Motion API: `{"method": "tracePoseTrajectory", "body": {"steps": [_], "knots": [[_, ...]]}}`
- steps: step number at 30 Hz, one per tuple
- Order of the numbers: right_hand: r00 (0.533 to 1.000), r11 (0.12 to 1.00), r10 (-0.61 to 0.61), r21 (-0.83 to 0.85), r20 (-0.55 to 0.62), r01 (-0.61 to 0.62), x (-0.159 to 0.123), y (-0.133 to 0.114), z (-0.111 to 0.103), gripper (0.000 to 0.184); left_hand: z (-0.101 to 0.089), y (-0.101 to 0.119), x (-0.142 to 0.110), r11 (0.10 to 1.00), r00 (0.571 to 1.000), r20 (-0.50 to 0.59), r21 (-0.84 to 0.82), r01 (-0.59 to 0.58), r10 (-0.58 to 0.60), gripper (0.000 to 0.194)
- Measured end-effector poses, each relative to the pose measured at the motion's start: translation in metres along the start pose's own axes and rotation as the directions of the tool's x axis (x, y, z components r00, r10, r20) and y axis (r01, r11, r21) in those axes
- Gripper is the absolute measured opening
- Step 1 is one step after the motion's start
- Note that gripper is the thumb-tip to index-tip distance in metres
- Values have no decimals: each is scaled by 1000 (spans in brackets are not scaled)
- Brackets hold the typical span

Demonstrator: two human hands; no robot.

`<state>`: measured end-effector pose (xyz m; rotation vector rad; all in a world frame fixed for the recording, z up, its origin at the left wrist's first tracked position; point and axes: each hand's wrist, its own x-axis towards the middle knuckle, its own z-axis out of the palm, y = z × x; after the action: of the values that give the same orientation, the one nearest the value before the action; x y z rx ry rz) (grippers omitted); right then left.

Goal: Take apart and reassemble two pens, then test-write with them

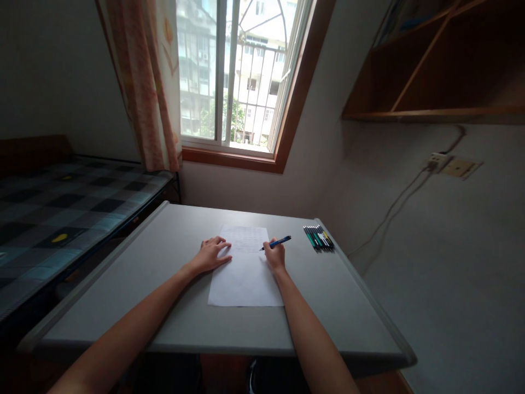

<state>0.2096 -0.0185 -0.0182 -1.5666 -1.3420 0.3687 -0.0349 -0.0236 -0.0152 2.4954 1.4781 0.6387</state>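
Note:
A white sheet of paper [246,282] lies on the grey table, with faint lines of writing across its upper part. My left hand [211,254] rests on the sheet's left edge, fingers spread and holding nothing. In my right hand [276,256] is a dark blue pen [281,241], gripped near its lower end. The pen leans to the right, its tip at or just above the right side of the paper, below the written lines; whether it touches I cannot tell.
A row of several pens [319,238] lies near the right edge of the table [180,317]. Behind the table is a window [246,82] with a curtain [151,82]. A bed [82,191] stands at the left. Cables hang from a wall socket [438,161] at the right, below a wooden shelf [430,114].

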Motion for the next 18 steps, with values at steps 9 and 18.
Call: {"method": "tracePoseTrajectory", "body": {"steps": [9,18], "knots": [[982,822,179,538,63,-185,5,0,8,25,0,-2,0,1000,1000,-6,2,-15,15,42],[965,790,255,564,57,-242,2,-12,0,49,0,-2,-1,1000,1000,-6,2,-21,21,42]]}}
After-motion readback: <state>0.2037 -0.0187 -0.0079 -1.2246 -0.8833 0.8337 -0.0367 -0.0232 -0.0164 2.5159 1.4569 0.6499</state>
